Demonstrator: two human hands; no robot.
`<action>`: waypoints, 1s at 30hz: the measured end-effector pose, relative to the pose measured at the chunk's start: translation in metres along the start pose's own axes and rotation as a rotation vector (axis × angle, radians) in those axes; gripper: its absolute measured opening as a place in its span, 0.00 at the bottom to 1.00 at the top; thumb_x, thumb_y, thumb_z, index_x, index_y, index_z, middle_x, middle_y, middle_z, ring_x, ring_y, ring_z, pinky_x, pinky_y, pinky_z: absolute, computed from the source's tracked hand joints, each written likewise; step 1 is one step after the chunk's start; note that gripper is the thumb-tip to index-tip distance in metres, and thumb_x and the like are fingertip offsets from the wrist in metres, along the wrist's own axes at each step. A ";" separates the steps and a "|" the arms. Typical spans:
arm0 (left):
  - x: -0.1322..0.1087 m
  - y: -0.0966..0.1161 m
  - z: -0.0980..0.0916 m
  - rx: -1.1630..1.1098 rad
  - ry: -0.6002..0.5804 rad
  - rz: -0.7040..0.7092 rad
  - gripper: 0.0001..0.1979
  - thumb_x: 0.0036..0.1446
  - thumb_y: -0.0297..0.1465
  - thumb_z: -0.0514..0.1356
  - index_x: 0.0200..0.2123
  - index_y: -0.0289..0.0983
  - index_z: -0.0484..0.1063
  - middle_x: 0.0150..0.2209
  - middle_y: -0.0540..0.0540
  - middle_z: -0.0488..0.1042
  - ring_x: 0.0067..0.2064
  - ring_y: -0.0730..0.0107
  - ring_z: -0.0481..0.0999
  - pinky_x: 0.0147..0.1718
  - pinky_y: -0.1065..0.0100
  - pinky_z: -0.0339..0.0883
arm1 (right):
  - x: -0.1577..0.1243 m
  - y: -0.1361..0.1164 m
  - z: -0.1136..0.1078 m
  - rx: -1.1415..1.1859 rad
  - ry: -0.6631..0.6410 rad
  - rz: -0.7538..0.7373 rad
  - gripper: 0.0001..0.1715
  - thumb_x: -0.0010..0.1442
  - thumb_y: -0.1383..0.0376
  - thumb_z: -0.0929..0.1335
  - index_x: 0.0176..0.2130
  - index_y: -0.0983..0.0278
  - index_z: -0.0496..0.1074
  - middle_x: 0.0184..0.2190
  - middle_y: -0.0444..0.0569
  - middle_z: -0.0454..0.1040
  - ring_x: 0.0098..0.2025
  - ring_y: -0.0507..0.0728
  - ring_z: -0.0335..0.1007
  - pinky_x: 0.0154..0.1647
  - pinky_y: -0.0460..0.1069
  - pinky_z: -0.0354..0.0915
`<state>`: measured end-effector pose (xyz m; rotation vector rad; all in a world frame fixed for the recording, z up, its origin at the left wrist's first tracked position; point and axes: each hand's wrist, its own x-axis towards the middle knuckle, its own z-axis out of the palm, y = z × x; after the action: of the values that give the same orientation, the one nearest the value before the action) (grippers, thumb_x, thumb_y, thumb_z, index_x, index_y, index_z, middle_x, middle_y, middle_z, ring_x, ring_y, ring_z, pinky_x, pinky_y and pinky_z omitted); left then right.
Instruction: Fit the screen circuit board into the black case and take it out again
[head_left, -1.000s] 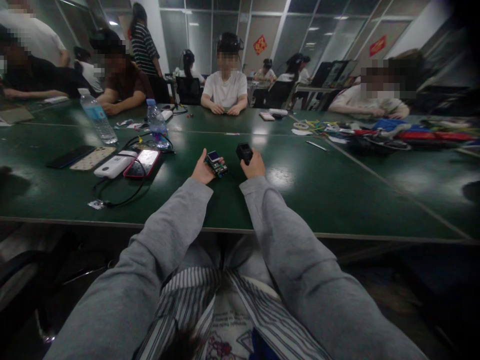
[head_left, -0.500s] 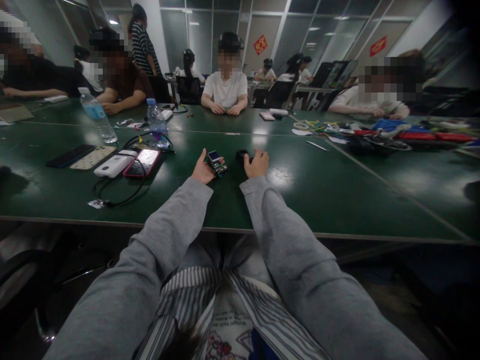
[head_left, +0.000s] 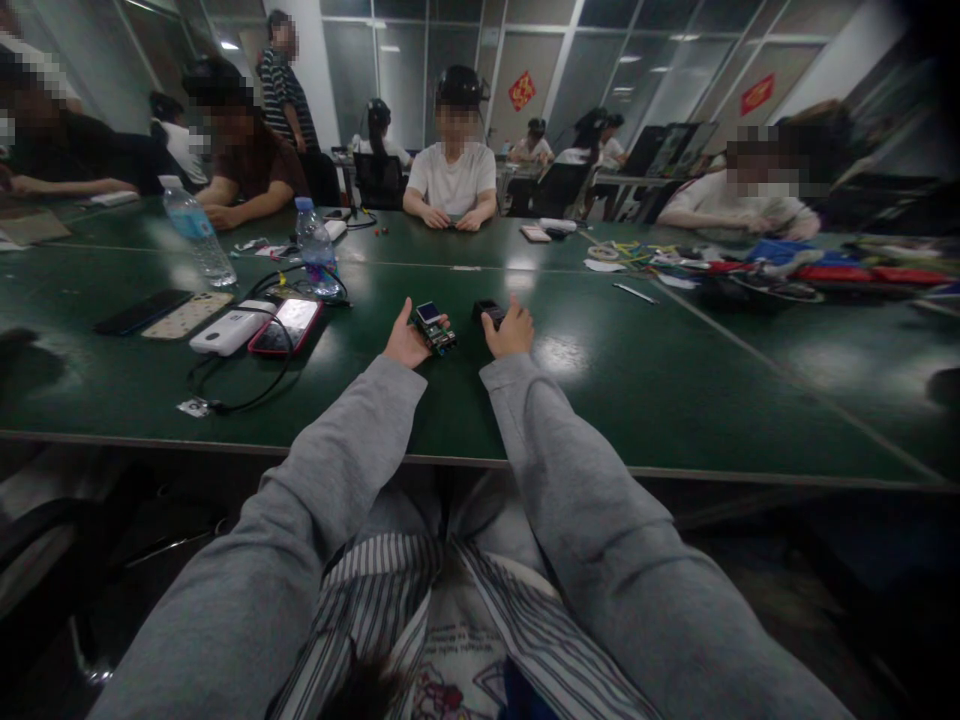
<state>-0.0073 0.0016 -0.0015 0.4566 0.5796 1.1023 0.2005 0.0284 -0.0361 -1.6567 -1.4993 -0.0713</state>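
Note:
My left hand holds a small green circuit board with a little screen on its top. The board is tilted, screen side up, with the thumb raised at its left and fingertips showing behind its right edge. A short way to the right, my right hand is on a small black case on the table. Its thumb lies across the near side of the case, and the hand covers the right end. The other fingers are partly hidden. Board and case are apart.
On the green table, left, lie phones, a white power bank with a looped black cable, and two water bottles. A pen and a pile of cables and tools are at right. Several people sit around.
My right hand has shifted very slightly on the black case. My left hand and the board stay nearly where they were. The standing person in stripes has turned their head.

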 end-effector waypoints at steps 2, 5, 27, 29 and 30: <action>0.001 0.000 0.000 0.000 -0.004 -0.003 0.34 0.60 0.54 0.52 0.56 0.32 0.67 0.39 0.36 0.80 0.47 0.56 0.78 0.52 0.57 0.65 | -0.001 0.001 0.001 -0.046 -0.061 0.001 0.40 0.58 0.52 0.67 0.61 0.70 0.57 0.53 0.68 0.64 0.57 0.73 0.61 0.55 0.72 0.59; 0.002 0.000 -0.002 0.002 -0.014 0.003 0.33 0.60 0.54 0.52 0.55 0.32 0.67 0.39 0.37 0.80 0.47 0.57 0.78 0.52 0.57 0.66 | -0.003 0.002 0.002 -0.075 -0.132 -0.013 0.37 0.55 0.57 0.70 0.59 0.70 0.59 0.53 0.67 0.64 0.57 0.73 0.62 0.55 0.71 0.60; 0.002 -0.001 -0.006 0.028 -0.041 -0.009 0.34 0.59 0.56 0.49 0.49 0.33 0.73 0.39 0.36 0.79 0.48 0.53 0.77 0.52 0.54 0.65 | -0.035 -0.059 0.000 0.409 -0.177 -0.433 0.35 0.61 0.49 0.63 0.60 0.65 0.58 0.55 0.62 0.66 0.59 0.65 0.63 0.63 0.62 0.60; 0.001 -0.001 -0.005 0.027 -0.014 -0.002 0.34 0.60 0.56 0.48 0.50 0.33 0.73 0.39 0.36 0.79 0.48 0.53 0.77 0.52 0.55 0.65 | -0.036 -0.059 0.002 0.406 -0.200 -0.438 0.35 0.61 0.48 0.63 0.60 0.64 0.58 0.55 0.61 0.66 0.59 0.65 0.64 0.62 0.62 0.61; 0.001 -0.001 -0.004 0.028 -0.008 0.000 0.34 0.60 0.56 0.48 0.50 0.33 0.72 0.39 0.36 0.79 0.48 0.53 0.77 0.52 0.55 0.65 | -0.036 -0.058 0.003 0.408 -0.208 -0.436 0.35 0.61 0.47 0.63 0.60 0.64 0.59 0.55 0.61 0.67 0.58 0.65 0.64 0.62 0.62 0.61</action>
<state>-0.0087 0.0019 -0.0054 0.4848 0.5885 1.0934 0.1407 -0.0044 -0.0267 -1.0222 -1.8682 0.1654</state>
